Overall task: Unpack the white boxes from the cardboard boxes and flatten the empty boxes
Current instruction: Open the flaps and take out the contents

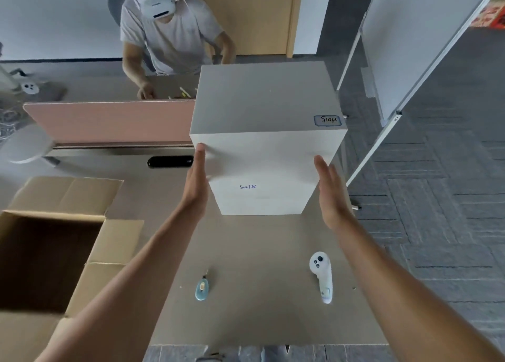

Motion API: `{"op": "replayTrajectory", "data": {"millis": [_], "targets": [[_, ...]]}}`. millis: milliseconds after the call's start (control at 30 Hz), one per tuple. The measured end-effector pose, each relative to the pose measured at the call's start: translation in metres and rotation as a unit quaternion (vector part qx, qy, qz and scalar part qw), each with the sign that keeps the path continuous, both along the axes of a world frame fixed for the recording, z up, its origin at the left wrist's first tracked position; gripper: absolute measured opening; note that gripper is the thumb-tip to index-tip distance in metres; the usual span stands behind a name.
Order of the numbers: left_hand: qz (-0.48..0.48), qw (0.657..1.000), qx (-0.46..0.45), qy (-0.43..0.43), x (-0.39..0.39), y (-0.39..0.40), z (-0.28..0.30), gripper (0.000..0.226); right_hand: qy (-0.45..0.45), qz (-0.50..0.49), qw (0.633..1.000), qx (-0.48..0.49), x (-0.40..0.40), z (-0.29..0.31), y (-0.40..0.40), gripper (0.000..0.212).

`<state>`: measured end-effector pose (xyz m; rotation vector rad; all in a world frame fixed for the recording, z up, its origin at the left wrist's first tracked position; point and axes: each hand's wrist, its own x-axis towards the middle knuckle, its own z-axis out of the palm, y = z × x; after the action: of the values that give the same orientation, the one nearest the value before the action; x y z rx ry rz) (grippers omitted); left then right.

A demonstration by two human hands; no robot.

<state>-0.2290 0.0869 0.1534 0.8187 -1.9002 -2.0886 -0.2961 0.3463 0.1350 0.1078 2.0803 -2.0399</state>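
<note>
An open brown cardboard box point(49, 257) sits empty-looking at the bench's point(246, 320) left edge. The left hand point(195, 186) and right hand point(329, 194), fingers straight, press the tall white box's point(262, 148) sides above the bench. Flat palms alone could let it slip or tip.

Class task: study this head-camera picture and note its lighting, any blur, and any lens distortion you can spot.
Head view: soft, even light with only faint shadows on the grey-brown table; the tall white box is bright on its near face and greyer on top; the left hand at its edge looks slightly motion-blurred; the wide-angle lens bends the whiteboard frame and stretches both forearms toward the corners.
</note>
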Motion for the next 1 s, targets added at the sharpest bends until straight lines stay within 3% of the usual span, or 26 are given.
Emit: {"op": "replayTrajectory", "data": {"millis": [133, 300, 500, 667, 833, 1000], "targets": [[0.017, 1.0, -0.007, -0.015, 0.002, 0.001, -0.001, 0.038, 0.075, -0.013, 0.997, 0.005, -0.004, 0.011, -0.007, 0.046], [0.016, 1.0, -0.01, -0.023, 0.005, 0.003, 0.004, 0.052, 0.051, -0.012, 0.999, 0.011, -0.006, 0.01, -0.006, 0.043], [0.013, 0.998, -0.04, -0.052, 0.004, 0.0, 0.002, 0.091, 0.007, 0.003, 1.0, 0.005, -0.014, 0.012, -0.006, 0.035], [0.009, 0.996, -0.043, -0.072, 0.003, 0.001, 0.005, 0.098, -0.015, 0.026, 1.0, -0.008, -0.013, 0.019, -0.005, 0.065], [-0.001, 0.996, -0.046, -0.078, 0.008, 0.006, 0.011, 0.092, 0.0, 0.021, 1.0, -0.011, -0.009, 0.019, -0.006, 0.073], [0.005, 0.995, -0.06, -0.082, 0.01, 0.013, 0.009, 0.052, 0.007, 0.012, 1.0, -0.004, -0.009, 0.011, -0.004, 0.071]]}}
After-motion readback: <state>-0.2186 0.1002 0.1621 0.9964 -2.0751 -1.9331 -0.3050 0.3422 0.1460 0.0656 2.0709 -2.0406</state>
